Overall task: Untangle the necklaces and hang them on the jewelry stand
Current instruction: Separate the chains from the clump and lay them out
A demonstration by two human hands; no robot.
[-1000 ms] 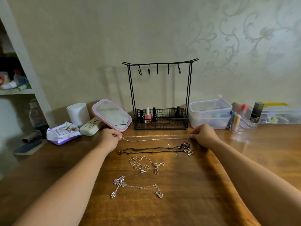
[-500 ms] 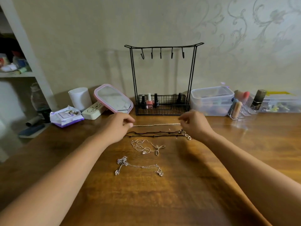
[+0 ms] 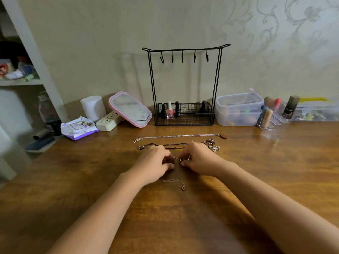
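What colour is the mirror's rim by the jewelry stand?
Pink, on the mirror; clearest in the head view.

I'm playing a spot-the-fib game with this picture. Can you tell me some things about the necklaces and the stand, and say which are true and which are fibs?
1. A necklace already hangs on the jewelry stand. False: all its hooks are bare.
2. Both hands are working on a thin chain between them. True: the left hand and right hand pinch it close together over the table.
3. The long silver chain lies stretched out in front of the stand. True.
4. The flower pendant lies left of the left hand. False: it lies to the right of the right hand.
5. Nail polish bottles stand in the stand's wire basket. True.
6. The pink-framed mirror is right of the stand. False: it leans to the left.
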